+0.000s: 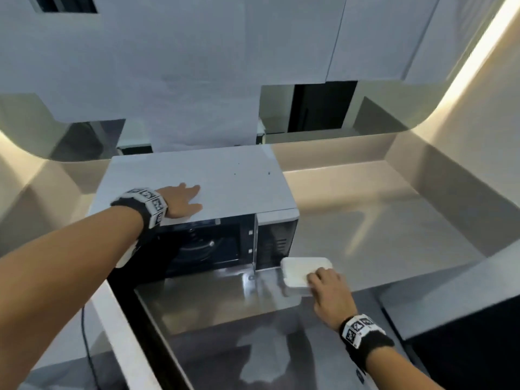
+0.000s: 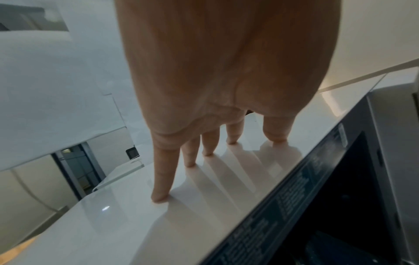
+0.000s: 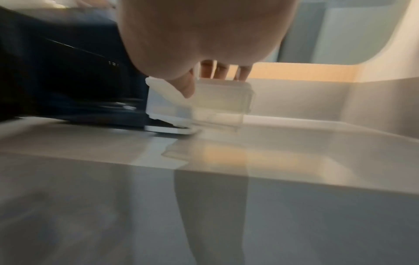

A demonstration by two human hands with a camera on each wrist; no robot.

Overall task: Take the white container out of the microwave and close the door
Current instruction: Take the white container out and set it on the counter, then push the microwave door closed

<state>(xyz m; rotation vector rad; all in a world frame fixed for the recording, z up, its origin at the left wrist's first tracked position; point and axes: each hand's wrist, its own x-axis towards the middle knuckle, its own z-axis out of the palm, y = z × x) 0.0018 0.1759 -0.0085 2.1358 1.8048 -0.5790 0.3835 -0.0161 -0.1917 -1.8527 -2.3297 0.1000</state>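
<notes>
The white lidded container [image 1: 305, 273] is outside the microwave [image 1: 225, 178], at counter level just in front of its control panel. My right hand [image 1: 326, 285] grips the container's near right corner. In the right wrist view the thumb is on the near side of the container [image 3: 217, 100] and the fingers reach over its top. Blur hides whether the container touches the counter. My left hand [image 1: 183, 201] lies flat with straight fingers on the microwave's white top [image 2: 113, 215]. The dark cavity [image 1: 202, 246] holds only the turntable. The door [image 1: 126, 319] stands open at the front left.
The pale glossy counter [image 1: 394, 235] runs right of the microwave to a lit wall. White wall cabinets [image 1: 197, 66] hang above. A black cable [image 1: 87, 347] hangs left of the door. A dark block [image 1: 464, 347] sits at the lower right.
</notes>
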